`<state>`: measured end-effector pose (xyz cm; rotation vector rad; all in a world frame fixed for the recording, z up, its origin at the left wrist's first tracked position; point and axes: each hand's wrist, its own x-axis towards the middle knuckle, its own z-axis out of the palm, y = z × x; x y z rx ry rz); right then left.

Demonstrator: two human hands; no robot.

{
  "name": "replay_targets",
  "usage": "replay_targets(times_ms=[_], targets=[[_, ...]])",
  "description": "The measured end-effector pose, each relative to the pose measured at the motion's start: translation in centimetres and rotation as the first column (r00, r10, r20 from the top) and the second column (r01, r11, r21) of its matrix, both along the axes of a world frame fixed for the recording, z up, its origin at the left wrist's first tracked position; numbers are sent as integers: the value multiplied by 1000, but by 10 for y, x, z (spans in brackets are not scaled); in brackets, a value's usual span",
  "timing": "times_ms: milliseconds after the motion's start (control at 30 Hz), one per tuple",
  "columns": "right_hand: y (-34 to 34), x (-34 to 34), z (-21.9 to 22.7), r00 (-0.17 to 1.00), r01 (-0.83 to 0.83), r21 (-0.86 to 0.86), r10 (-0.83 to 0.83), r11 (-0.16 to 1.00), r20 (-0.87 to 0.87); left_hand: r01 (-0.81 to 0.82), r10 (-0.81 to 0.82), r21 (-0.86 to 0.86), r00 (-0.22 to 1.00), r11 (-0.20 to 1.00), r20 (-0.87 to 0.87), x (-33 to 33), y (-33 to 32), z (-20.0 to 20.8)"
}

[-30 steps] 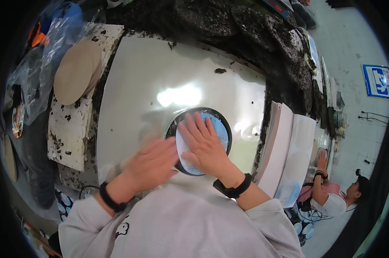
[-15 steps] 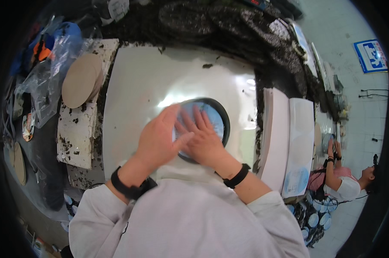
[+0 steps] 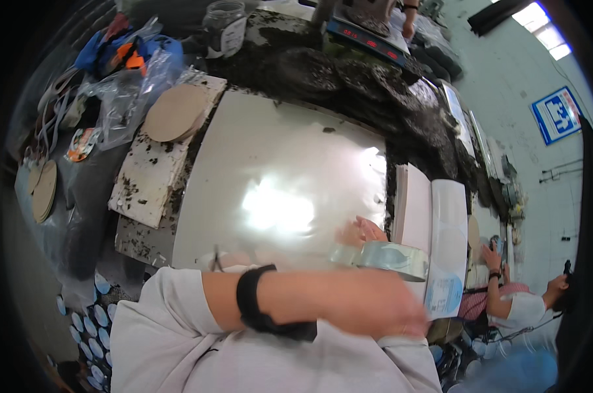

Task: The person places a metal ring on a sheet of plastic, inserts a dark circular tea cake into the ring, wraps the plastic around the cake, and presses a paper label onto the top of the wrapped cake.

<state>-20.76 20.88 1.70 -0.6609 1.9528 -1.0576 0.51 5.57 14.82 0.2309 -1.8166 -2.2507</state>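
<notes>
My left forearm, with a black wristband (image 3: 250, 301), crosses low in front of my body to the right. My left hand (image 3: 391, 314) at its end is smeared by motion, and its fingers cannot be made out. Beyond it, over the right part of the white work surface (image 3: 244, 157), are the curled, partly blurred fingers of my right hand (image 3: 363, 230); its forearm is hidden. Right against these fingers is a pale greenish, see-through curved band (image 3: 398, 259), like a roll of tape. Whether my right hand grips it is unclear.
White sheets (image 3: 411, 203) and a label strip (image 3: 448, 255) lie at right. Brown cardboard discs (image 3: 175, 114) and a scale (image 3: 368, 42) stand farther off among dark flakes. A co-worker (image 3: 516, 291) works at right. A pale blue blur (image 3: 513, 376) shows low right.
Both my hands have left the blue disc in its dark ring, which no longer shows on the white surface. My left arm has swung right. The curved band and blue blur have appeared; the view has shifted.
</notes>
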Motion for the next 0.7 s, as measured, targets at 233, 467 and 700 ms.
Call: replay_targets(times_ms=[233,467,700], targets=[[-76,-27,22,328,-488,638,803,596,-498,110,129,-988,984,108,123,95,-17,-176],[-114,-52,1,450,-535,771,889,345,-86,54,185,-976,978,211,94,89,-16,-187],[-78,-48,3,605,-483,596,737,641,-301,-3,187,-985,982,172,30,88,-21,-183]])
